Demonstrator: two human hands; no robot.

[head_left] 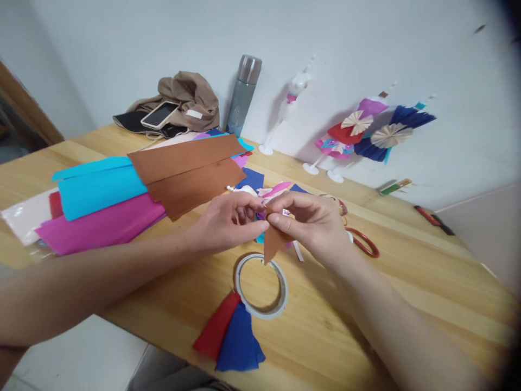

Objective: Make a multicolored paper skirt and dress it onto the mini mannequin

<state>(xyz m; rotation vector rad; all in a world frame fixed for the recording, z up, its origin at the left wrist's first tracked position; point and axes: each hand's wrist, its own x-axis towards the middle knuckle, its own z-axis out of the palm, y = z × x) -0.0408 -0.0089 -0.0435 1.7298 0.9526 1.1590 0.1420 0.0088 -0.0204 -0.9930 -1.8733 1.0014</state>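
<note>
A small piece of brown crepe-like paper (275, 241) hangs above the table, gathered at its top and flaring downward. My right hand (315, 217) pinches it between thumb and finger. From the other side, the thumb and fingers of my left hand (226, 220) close at the same gathered top, partly hidden. Below them lies a roll of white tape (284, 285) on the table. At its lower left rest a red pleated piece (217, 328) and a blue pleated piece (238, 345), joined at their narrow ends. Small colourful scraps behind my hands are partly covered.
Brown sheets (191, 168), turquoise sheets (101, 187) and magenta sheets (101, 225) overlap at left. Behind stand a grey flask (243, 98), a bare doll form (291, 98) and two dressed forms. A phone (160, 115) lies by brown cloth. Red-handled scissors (366, 244) and a cutter (427, 215) are right.
</note>
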